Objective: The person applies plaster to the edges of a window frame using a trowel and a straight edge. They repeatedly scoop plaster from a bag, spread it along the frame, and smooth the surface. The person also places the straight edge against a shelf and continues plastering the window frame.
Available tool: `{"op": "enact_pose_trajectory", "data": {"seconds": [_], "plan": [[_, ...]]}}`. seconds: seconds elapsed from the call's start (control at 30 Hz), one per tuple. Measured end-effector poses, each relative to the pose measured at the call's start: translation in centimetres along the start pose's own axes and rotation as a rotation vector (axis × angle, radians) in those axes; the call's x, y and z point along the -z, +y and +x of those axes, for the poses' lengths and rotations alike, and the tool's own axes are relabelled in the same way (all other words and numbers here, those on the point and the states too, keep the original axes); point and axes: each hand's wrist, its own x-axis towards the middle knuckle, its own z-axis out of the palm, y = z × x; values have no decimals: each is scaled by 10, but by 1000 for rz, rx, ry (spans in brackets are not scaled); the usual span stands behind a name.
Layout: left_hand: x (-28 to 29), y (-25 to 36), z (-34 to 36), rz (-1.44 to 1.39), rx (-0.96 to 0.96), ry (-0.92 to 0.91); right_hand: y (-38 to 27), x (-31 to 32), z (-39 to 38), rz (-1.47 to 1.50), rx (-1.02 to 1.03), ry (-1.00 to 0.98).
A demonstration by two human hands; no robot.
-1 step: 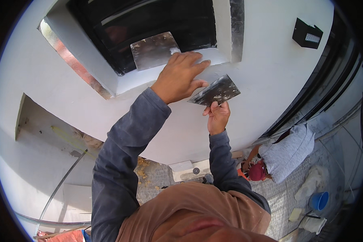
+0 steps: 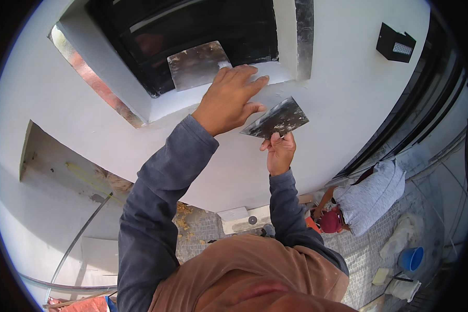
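At the window recess, my left hand [image 2: 229, 99] is raised with its fingers and thumb spread, nothing visibly held in it. Its fingertips reach the white sill [image 2: 192, 105] beside a grey metal plate [image 2: 197, 65], which leans up against the dark window [image 2: 192, 26]. A white smear marks the plate's edge close to those fingertips. Lower and to the right, my right hand [image 2: 281, 156] grips a wide putty knife [image 2: 278, 120] from below. White filler spots its dark blade, which tilts in front of the white wall. The knife's handle is mostly hidden by the fingers.
A black wall lamp [image 2: 396, 42] juts out at the upper right. Below right, a person in a red cap [image 2: 332, 221] bends over the paved floor. A blue bucket [image 2: 411, 258] and a pale sheet [image 2: 404, 235] lie near them. A long thin bar [image 2: 80, 234] leans at left.
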Motion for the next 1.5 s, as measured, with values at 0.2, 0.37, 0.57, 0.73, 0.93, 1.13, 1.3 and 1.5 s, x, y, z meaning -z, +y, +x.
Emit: {"op": "enact_pose_trajectory", "data": {"seconds": [0.2, 0.37, 0.57, 0.73, 0.93, 1.13, 1.3, 1.5], "plan": [[5, 84, -63, -524, 538, 63, 5, -17, -44, -510, 264, 61], [-20, 114, -94, -531, 714, 344, 17, -32, -60, -779, 644, -153], [-9, 71, -101, -546, 743, 455, -3, -44, -50, -335, 107, -121], [-3, 23, -76, -626, 770, 456, -8, -52, -8, -161, -356, -69], [20, 1, -45, -497, 721, 374, -3, -61, 3, -265, -368, 33], [31, -9, -21, -295, 715, 228, -1, -64, 14, -169, -363, -8], [28, -11, -16, -326, 709, 231, 1, -57, 21, -221, -336, 26], [21, -13, -12, -343, 701, 273, 3, -51, 22, -335, -235, 76]]}}
